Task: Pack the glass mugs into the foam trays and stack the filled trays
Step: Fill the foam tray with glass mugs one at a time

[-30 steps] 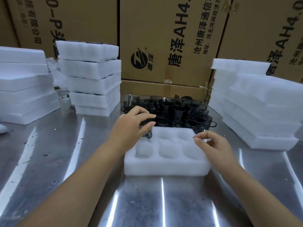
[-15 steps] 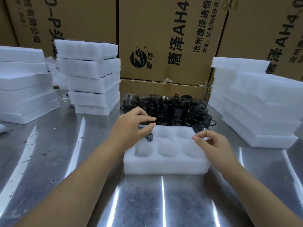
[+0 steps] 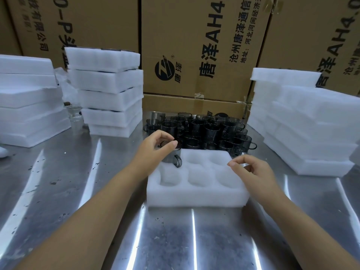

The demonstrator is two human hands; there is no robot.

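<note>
Foam tray [image 3: 196, 195], six pockets, on steel bench [image 3: 58, 191]. Left hand [image 3: 155, 151], grip pinching the rim of a dark glass mug [image 3: 172, 157] at the tray's far-left pocket. Right hand [image 3: 251, 170], grip loose and empty above the tray's right edge; remaining mugs [image 3: 206, 131] clustered just behind.

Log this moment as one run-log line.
left hand: lowering mug into foam tray back-left pocket | right hand: empty
</note>
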